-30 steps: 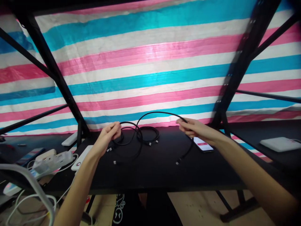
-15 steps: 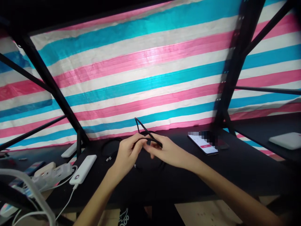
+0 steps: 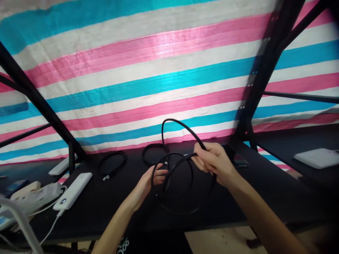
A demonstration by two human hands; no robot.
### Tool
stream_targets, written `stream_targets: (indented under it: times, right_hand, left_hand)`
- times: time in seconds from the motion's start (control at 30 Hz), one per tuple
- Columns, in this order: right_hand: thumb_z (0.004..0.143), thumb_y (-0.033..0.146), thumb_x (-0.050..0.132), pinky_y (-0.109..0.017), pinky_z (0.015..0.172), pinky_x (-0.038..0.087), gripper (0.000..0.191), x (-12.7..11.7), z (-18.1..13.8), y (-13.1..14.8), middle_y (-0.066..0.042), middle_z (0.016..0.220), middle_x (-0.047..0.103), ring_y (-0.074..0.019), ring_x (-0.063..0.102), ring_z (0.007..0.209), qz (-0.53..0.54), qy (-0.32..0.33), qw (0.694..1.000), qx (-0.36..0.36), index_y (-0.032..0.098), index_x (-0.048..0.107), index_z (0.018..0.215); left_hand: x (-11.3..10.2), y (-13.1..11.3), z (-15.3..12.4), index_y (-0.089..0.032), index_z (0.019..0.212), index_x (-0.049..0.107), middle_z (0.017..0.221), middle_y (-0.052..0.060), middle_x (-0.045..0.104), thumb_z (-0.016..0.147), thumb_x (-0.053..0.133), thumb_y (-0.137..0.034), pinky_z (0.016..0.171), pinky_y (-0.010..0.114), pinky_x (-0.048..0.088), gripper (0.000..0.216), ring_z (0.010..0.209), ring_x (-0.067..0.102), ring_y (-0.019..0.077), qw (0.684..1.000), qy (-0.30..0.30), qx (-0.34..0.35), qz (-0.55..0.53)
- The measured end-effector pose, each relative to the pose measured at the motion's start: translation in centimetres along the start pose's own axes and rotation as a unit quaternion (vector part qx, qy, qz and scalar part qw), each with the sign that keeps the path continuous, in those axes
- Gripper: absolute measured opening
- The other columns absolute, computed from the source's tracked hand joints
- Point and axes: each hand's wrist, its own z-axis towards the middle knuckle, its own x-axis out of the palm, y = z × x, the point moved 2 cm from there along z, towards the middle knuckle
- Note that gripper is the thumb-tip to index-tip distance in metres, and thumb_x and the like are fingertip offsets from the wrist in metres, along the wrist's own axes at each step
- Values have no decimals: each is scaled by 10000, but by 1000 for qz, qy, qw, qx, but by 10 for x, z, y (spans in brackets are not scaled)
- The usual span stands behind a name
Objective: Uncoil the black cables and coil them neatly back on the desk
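Observation:
My right hand (image 3: 215, 163) is closed round a black cable (image 3: 177, 124), which arches up and loops down in front of me above the black table (image 3: 111, 208). My left hand (image 3: 152, 180) sits lower and to the left, fingers curled on the lower loops of the same cable. Two more coiled black cables lie on the table behind: one (image 3: 113, 163) at the left, another (image 3: 153, 154) near the middle.
A white power bank (image 3: 72, 190) with a white lead lies at the left, beside a power strip (image 3: 34, 195). A phone (image 3: 237, 157) lies behind my right hand. A white flat device (image 3: 316, 157) rests at far right. Black frame posts stand before a striped tarp.
My hands came together from wide apart and now wind the cable into loops. My right hand has lifted with a new arch of cable. The view has shifted right.

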Motion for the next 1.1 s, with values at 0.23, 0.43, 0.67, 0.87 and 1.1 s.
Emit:
stream_targets:
  times: [0.23, 0.43, 0.67, 0.87, 1.1]
  right_hand:
    - [805, 528, 582, -245, 388, 105, 488, -45, -18, -7, 73, 371, 195, -76, 184, 368, 15, -62, 997, 49, 207, 394, 488]
    - [777, 503, 617, -225, 406, 164, 440, -44, -29, -19, 55, 461, 287, -71, 238, 431, -81, 45, 993, 78, 184, 436, 534]
    - [732, 236, 652, -172, 439, 259, 93, 30, -37, 3, 55, 603, 418, -59, 335, 514, -204, 179, 955, 122, 182, 583, 767]
    - [870, 297, 524, -181, 524, 345, 187, 59, -43, -6, 31, 649, 544, -71, 451, 564, -185, 256, 942, 115, 177, 650, 801]
    - [724, 302, 721, -325, 806, 443, 176, 67, -60, -46, 37, 606, 507, -145, 519, 681, -343, 219, 908, 102, 220, 656, 866]
  left_hand:
    - [12, -18, -3, -200, 1177, 624, 693, -17, 539, 797, 655, -319, 482, 202, 342, 399, 482, 407, 54, 982, 63, -35, -174]
    - [28, -10, -7, -286, 1287, 539, 1164, 77, 589, 798, 675, -325, 845, 283, 397, 509, 1030, 554, 188, 999, 1, 38, -2]
    - [50, -35, -41, -200, 1152, 604, 1135, 122, 640, 755, 625, -542, 946, 395, 415, 524, 1142, 540, 295, 979, 89, 78, -166]
    - [30, -62, -72, -199, 608, 466, 574, -25, 527, 882, 552, -320, 764, 309, 532, 311, 637, 619, 144, 961, -14, 94, -259]
    - [-8, -80, -96, -194, 602, 303, 447, -76, 215, 962, 370, -183, 258, 80, 202, 367, 300, 128, 36, 919, -33, 119, -374]
